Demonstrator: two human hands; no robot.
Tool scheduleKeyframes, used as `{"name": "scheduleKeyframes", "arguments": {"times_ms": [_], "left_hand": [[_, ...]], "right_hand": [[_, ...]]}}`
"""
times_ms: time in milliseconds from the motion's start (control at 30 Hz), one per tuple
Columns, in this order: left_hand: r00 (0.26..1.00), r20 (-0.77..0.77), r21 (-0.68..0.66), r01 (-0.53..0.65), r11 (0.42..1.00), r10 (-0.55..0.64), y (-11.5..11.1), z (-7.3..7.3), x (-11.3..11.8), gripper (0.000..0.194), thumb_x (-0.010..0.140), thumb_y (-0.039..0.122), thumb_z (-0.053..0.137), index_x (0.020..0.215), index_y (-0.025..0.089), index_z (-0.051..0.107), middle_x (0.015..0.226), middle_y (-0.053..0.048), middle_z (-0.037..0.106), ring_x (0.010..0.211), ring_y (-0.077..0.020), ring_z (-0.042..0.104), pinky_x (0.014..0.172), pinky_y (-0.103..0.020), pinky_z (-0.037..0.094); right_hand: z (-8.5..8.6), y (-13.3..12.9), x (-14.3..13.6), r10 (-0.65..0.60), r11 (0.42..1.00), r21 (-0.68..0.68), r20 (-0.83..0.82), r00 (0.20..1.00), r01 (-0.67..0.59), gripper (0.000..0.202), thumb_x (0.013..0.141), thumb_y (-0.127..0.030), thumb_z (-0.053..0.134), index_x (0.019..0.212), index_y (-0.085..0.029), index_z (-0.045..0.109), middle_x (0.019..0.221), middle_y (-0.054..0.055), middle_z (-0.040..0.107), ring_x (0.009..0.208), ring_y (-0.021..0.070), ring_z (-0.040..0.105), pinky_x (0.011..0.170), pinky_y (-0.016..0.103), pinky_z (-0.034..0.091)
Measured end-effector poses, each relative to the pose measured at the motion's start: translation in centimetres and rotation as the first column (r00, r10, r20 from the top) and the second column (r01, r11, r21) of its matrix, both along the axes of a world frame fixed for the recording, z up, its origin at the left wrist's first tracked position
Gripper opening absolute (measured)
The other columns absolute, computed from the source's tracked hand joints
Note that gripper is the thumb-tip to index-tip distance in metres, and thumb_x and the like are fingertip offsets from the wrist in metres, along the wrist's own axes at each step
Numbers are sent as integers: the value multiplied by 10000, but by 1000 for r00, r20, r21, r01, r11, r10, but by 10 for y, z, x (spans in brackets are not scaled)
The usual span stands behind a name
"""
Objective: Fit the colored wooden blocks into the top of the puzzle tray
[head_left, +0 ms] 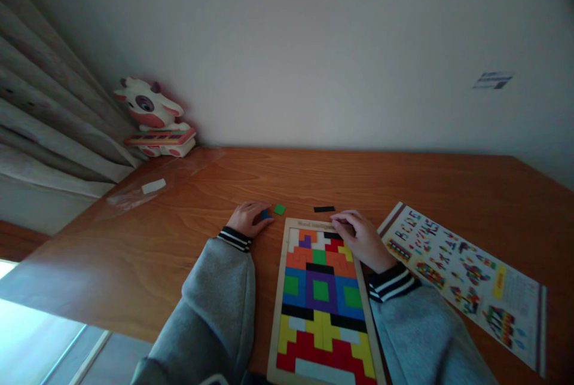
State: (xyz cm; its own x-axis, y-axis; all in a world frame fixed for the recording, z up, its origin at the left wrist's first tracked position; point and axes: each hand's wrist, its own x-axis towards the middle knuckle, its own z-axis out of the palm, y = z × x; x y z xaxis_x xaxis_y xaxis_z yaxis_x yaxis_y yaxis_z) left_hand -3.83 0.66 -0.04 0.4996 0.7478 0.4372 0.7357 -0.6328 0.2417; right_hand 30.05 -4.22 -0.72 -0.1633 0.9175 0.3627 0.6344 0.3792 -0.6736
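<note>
A wooden puzzle board (321, 290) filled with coloured blocks lies on the brown table between my forearms. Left of its top edge, my left hand (249, 219) has its thumb and fingers around a small blue block (265, 214). Just right of that hand lies a green square block (280, 209). Beyond the top edge of the board is a black bar block (324, 209). My right hand (357, 235) is at the board's top right corner, fingers bent together; whether they hold anything is hidden.
A printed pattern sheet (466, 277) lies at the right. At the back left stands a cow toy (155, 116) with a keyboard, beside a curtain (49, 110). Clear plastic with a white label (153, 186) is on the table's left side. The wall rises behind.
</note>
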Motion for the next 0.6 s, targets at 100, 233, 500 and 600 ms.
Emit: {"name": "scheduleKeyframes", "arguments": {"times_ms": [100,233,500,600], "left_hand": [[999,40,14,22,1000,-23,0,1,0,369,838,448,632,1102,190,638,1071,-79,713,979,-233,671,878,-391,551],[991,131,36,26,999,-30,-9,9,11,326,850,398,636,1110,201,634,1089,-76,705,991,-212,677,887,-366,563],[911,318,95,244,965,-262,-40,16,65,286,887,239,578,1166,179,589,1245,-112,627,1094,-178,643,933,-307,557],[876,367,29,327,945,-314,-50,18,81,332,904,181,542,1236,183,540,1268,-111,614,1138,-175,617,962,-319,540]], "right_hand": [[0,0,0,3,1000,-8,-28,1000,-3,207,918,-357,511,993,-236,661,1007,80,650,936,222,636,862,395,510],[0,0,0,1,1000,-7,-6,1000,-1,202,906,-363,529,979,-236,668,1006,80,654,954,233,631,869,408,507],[14,-6,-8,10,1000,-9,-78,997,-11,215,898,-390,538,959,-229,666,979,81,663,911,228,637,828,396,522],[25,-14,-17,73,995,-51,-147,986,-81,213,911,-388,519,994,-244,653,957,57,675,841,198,640,772,359,532]]}}
